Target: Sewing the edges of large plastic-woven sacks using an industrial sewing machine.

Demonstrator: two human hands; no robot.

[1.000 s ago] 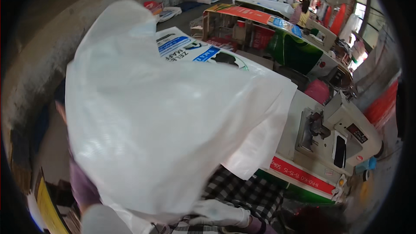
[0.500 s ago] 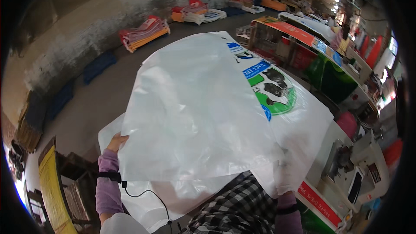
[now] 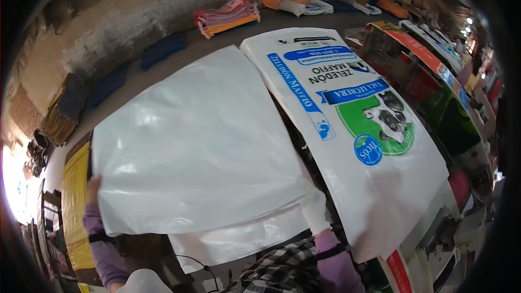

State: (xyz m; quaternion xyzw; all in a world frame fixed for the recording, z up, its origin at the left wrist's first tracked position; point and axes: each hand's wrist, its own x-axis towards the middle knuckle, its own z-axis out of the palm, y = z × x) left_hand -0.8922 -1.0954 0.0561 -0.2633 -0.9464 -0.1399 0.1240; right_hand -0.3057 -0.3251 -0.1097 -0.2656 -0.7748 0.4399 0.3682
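A large plain white plastic sack [image 3: 190, 135] lies spread out flat in front of me, its near edge raised. My left hand [image 3: 94, 191] grips its left edge, the fingers mostly hidden behind the sheet. At its near right corner, my right hand [image 3: 313, 206], in a white glove, is closed on the edge. Another white sheet [image 3: 244, 239] shows beneath the held sack, close to my body. Just to the right lies a stack of white sacks [image 3: 358, 195], the top one printed with blue banners and a cow in a green circle.
A yellow-wrapped board [image 3: 76, 211] stands at the left. Folded red and orange sack bundles [image 3: 227, 17] and dark blue cloths [image 3: 163, 51] lie along the wall. A sewing machine [image 3: 456, 244] sits at the lower right, beyond the stack. Boxes and a bench [image 3: 412, 49] line the right side.
Both hands have carried the plain sack leftward off the printed stack, uncovering its top print. A dark gap now separates the two. My view has turned left.
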